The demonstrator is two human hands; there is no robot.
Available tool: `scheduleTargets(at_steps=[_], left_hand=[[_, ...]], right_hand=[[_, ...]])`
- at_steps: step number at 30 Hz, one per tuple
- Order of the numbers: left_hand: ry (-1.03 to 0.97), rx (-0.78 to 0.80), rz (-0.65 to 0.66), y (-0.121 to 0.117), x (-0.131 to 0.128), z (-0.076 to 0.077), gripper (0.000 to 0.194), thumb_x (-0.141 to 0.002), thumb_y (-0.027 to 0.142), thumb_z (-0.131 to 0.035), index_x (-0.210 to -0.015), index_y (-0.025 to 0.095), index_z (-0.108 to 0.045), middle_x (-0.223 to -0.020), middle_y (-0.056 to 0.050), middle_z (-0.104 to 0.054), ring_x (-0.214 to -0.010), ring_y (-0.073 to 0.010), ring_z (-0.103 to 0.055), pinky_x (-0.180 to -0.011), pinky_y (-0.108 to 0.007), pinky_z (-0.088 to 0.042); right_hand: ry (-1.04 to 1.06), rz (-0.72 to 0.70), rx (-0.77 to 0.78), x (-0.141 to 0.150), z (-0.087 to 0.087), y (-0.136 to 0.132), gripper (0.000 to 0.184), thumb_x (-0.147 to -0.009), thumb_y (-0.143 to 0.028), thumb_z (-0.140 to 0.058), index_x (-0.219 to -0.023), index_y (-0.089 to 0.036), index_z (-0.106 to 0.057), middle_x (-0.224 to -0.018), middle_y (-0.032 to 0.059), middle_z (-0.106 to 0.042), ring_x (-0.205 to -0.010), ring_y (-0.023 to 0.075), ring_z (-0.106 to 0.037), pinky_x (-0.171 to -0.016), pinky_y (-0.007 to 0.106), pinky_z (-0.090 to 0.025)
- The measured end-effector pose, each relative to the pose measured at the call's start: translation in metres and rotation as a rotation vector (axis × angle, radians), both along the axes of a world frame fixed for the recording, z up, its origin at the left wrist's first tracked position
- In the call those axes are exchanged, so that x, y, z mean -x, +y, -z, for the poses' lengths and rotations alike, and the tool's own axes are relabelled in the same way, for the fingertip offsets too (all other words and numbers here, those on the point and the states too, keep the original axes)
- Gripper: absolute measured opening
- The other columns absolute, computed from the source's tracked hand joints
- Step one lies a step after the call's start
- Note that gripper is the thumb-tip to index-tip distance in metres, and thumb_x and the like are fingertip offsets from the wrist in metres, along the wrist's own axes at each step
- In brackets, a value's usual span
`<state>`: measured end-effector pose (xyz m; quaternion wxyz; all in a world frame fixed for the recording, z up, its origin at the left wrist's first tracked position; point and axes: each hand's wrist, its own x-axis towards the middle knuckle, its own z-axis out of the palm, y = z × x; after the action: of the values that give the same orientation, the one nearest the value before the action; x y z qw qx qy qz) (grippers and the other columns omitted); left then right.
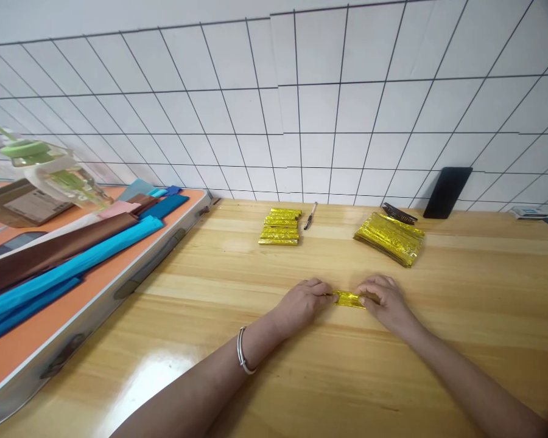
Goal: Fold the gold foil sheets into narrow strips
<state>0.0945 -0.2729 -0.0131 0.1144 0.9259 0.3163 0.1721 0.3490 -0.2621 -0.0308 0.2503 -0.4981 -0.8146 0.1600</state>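
Note:
A narrow strip of shiny gold foil (348,299) lies low over the wooden table, stretched between my two hands. My left hand (307,304), with a silver bangle on its wrist, pinches the strip's left end. At the other end, the thumb and fingers of my right hand (383,298) close on it. Beyond my hands to the left, several folded gold foil strips (280,227) lie in a row. Farther right sits a stack of flat gold foil sheets (390,238).
A pen (310,216) lies near the folded strips. Behind the foil stack are a black stapler (399,214) and a dark phone (447,193) leaning on the tiled wall. On the left, an orange-topped case (114,255) carries coloured paper rolls (73,271), a cardboard box (25,204) and a green-lidded bottle (57,170).

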Motion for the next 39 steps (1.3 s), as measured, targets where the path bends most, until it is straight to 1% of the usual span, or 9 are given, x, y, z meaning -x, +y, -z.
scheduleTargets(at_steps=[4, 7, 10, 13, 17, 22, 26, 30, 39], left_hand=[[0.061, -0.009, -0.046, -0.01, -0.004, -0.008, 0.035, -0.088, 0.016, -0.043, -0.121, 0.023, -0.051, -0.11, -0.005, -0.058, -0.099, -0.0193, -0.049, -0.087, -0.033, -0.04], [0.109, -0.031, -0.091, -0.021, -0.011, -0.016, 0.038, -0.08, 0.016, -0.049, -0.119, 0.018, -0.051, -0.11, -0.008, -0.057, -0.1, -0.0226, -0.05, -0.086, -0.036, -0.04], [0.128, -0.07, -0.09, -0.029, -0.018, -0.018, 0.036, -0.081, 0.014, -0.044, -0.116, 0.013, -0.052, -0.115, -0.011, -0.056, -0.104, -0.0232, -0.05, -0.093, -0.037, -0.038], [0.137, -0.099, -0.031, -0.03, -0.022, -0.011, 0.035, -0.083, 0.01, -0.037, -0.114, 0.01, -0.052, -0.126, -0.012, -0.05, -0.115, -0.0217, -0.046, -0.101, -0.033, -0.034], [0.159, -0.098, -0.036, -0.033, -0.022, -0.003, 0.04, -0.088, 0.026, -0.038, -0.119, 0.004, -0.049, -0.135, -0.018, -0.04, -0.124, -0.025, -0.04, -0.104, -0.033, -0.032], [0.126, -0.069, 0.001, -0.039, -0.02, -0.004, 0.063, -0.087, 0.041, -0.042, -0.137, 0.008, -0.027, -0.143, -0.018, -0.029, -0.132, -0.0273, -0.028, -0.107, -0.039, -0.028], [0.084, -0.063, 0.043, -0.04, -0.019, -0.004, 0.069, -0.086, 0.047, -0.041, -0.14, 0.007, -0.022, -0.144, -0.019, -0.027, -0.135, -0.0287, -0.02, -0.109, -0.044, -0.023], [0.079, -0.046, 0.037, -0.041, -0.017, -0.004, 0.07, -0.086, 0.05, -0.039, -0.14, 0.009, -0.022, -0.145, -0.019, -0.023, -0.136, -0.03, -0.018, -0.109, -0.047, -0.022], [0.104, -0.029, -0.049, -0.051, 0.0, -0.004, 0.073, -0.085, 0.057, -0.038, -0.138, 0.009, -0.028, -0.144, -0.018, -0.027, -0.135, -0.0292, -0.018, -0.111, -0.044, -0.019]], right_hand=[[-0.008, 0.004, -0.031, -0.001, -0.001, -0.004, 0.018, -0.076, -0.023, -0.055, -0.087, -0.027, -0.068, -0.092, 0.0026, -0.062, -0.092, 0.0219, -0.051, -0.081, 0.038, -0.038], [-0.026, -0.013, -0.084, 0.0, -0.004, -0.009, 0.022, -0.077, -0.021, -0.053, -0.093, -0.027, -0.067, -0.096, 0.0038, -0.061, -0.094, 0.0221, -0.05, -0.081, 0.038, -0.038], [-0.07, -0.023, -0.147, 0.003, -0.007, -0.014, 0.027, -0.078, -0.018, -0.051, -0.1, -0.026, -0.065, -0.101, 0.0054, -0.059, -0.097, 0.0231, -0.049, -0.083, 0.039, -0.039], [-0.142, -0.02, -0.189, 0.009, -0.01, -0.02, 0.033, -0.08, -0.014, -0.048, -0.107, -0.027, -0.063, -0.107, 0.0064, -0.059, -0.1, 0.0242, -0.048, -0.085, 0.041, -0.039], [-0.233, -0.112, -0.212, 0.014, -0.009, -0.026, 0.043, -0.082, -0.008, -0.042, -0.118, -0.026, -0.057, -0.112, 0.007, -0.059, -0.105, 0.0228, -0.048, -0.09, 0.04, -0.041], [-0.295, -0.223, -0.224, 0.014, -0.003, -0.031, 0.05, -0.084, -0.006, -0.036, -0.131, -0.022, -0.045, -0.129, 0.0069, -0.052, -0.117, 0.0204, -0.046, -0.099, 0.04, -0.04], [-0.379, -0.271, -0.204, 0.016, -0.004, -0.038, 0.05, -0.088, -0.019, -0.037, -0.137, -0.012, -0.035, -0.141, 0.0124, -0.037, -0.13, 0.0235, -0.033, -0.106, 0.042, -0.032], [-0.429, -0.296, -0.155, 0.017, -0.009, -0.045, 0.063, -0.088, -0.039, -0.041, -0.141, -0.01, -0.025, -0.147, 0.0134, -0.022, -0.135, 0.0272, -0.02, -0.11, 0.045, -0.025], [-0.482, -0.237, -0.157, 0.004, -0.011, -0.056, 0.058, -0.09, -0.038, -0.037, -0.141, -0.014, -0.026, -0.148, 0.0112, -0.02, -0.135, 0.0254, -0.018, -0.109, 0.045, -0.024]])
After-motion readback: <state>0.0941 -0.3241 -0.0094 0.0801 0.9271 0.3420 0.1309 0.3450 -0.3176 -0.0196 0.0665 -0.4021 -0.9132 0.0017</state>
